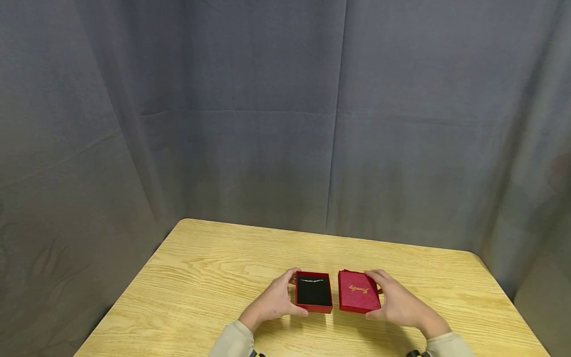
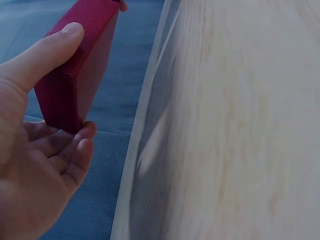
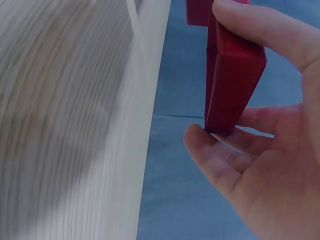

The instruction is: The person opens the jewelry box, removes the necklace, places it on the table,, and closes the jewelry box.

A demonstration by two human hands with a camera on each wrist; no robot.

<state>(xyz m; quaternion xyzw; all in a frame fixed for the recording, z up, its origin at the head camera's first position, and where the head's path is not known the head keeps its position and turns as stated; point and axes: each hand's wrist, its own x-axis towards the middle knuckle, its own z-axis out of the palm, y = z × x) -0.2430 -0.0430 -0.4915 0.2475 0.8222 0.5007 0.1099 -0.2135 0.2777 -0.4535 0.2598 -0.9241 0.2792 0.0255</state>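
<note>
My left hand (image 1: pixel 277 298) grips a red jewelry box base (image 1: pixel 314 308) by its edges, thumb on the near side and fingers at the far side. Inside it lies a black pad (image 1: pixel 314 293) with a thin silvery chain (image 1: pixel 311 280) across its upper part. To the right, my right hand (image 1: pixel 398 300) holds the red box lid (image 1: pixel 359 292), its gold lettering facing up. A narrow gap separates lid and base in the head view. Both wrist views show the pieces held above the tabletop, the thumb on one side and fingertips on the opposite side.
A light wood table (image 1: pixel 214 272) with rounded far corners lies beneath the hands. Grey curtains (image 1: pixel 263 148) hang behind it and along both sides. Shadows of the hands fall on the wood near the front.
</note>
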